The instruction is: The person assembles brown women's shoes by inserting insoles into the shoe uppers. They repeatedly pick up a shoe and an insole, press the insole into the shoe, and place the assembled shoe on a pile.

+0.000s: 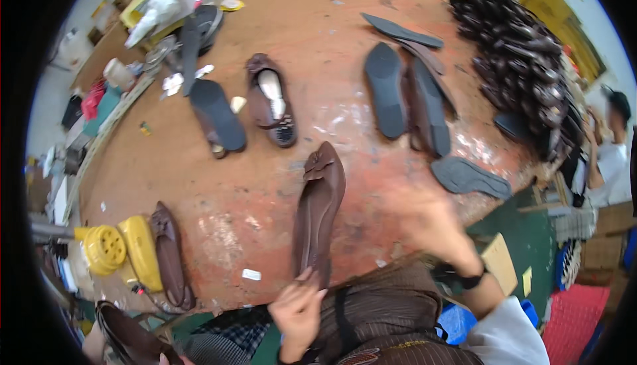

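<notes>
My left hand (298, 313) is closed on the heel end of a brown flat shoe (321, 199) with a bow on its toe. The shoe points away from me across the worn table (219, 166). My right hand (428, 222) is smeared by motion above the table's near right part, so its fingers do not show clearly. Closest to it is a loose grey sole (471, 177). Beyond lie dark soles (385, 90) and more brown shoe parts. Left of these rest a brown shoe with a pale insole (271, 100) and another shoe turned sole up (217, 114).
A large pile of dark shoes (524, 53) fills the far right. At the left edge, a yellow machine (141, 252) stands beside a brown shoe (170, 255). Another person's hands hold a dark shoe (129, 335) at lower left. A person in white (610, 166) is at right.
</notes>
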Demonstrator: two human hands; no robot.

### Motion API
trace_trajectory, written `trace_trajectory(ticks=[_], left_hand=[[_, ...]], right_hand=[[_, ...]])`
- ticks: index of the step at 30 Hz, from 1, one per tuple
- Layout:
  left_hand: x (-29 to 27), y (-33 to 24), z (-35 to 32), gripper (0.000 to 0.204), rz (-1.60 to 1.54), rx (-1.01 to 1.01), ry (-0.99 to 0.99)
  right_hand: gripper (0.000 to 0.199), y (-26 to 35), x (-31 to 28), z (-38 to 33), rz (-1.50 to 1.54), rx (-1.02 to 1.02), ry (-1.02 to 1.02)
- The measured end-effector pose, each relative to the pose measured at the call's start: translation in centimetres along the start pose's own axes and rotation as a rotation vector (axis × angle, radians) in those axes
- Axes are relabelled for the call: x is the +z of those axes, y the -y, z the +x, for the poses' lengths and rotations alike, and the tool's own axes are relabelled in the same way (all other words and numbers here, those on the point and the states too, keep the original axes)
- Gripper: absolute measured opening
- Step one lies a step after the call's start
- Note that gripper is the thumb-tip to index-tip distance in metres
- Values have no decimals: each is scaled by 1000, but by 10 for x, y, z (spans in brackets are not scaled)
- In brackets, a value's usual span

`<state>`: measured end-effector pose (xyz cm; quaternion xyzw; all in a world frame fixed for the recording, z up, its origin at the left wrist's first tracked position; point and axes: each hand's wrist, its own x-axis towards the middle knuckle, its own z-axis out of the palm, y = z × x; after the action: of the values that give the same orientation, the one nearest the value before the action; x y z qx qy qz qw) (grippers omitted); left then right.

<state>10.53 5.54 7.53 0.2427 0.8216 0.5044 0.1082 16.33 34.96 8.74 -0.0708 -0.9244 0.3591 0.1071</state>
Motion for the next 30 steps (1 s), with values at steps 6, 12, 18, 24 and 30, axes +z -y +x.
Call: trace_trajectory(ticks=[6,12,18,24,30], left_hand=[[-174,17,-22,17,-141,-161,-437],[-163,-3,70,21,675,-163,-561],[-24,33,261,66,808,-56,-207],[-38,92,284,51,622,-23,-457],[-116,15,142,43,-813,-299,-398]], right_hand=[[64,-134,-74,-108,-607,383,-136],[52,-123,-71,-116,-641,374,-85],[35,-111,-69,-130,-243,326,-607],[57,-41,-87,-125,1069,464,-813],[42,-72,-70,-109,1121,237,-229]])
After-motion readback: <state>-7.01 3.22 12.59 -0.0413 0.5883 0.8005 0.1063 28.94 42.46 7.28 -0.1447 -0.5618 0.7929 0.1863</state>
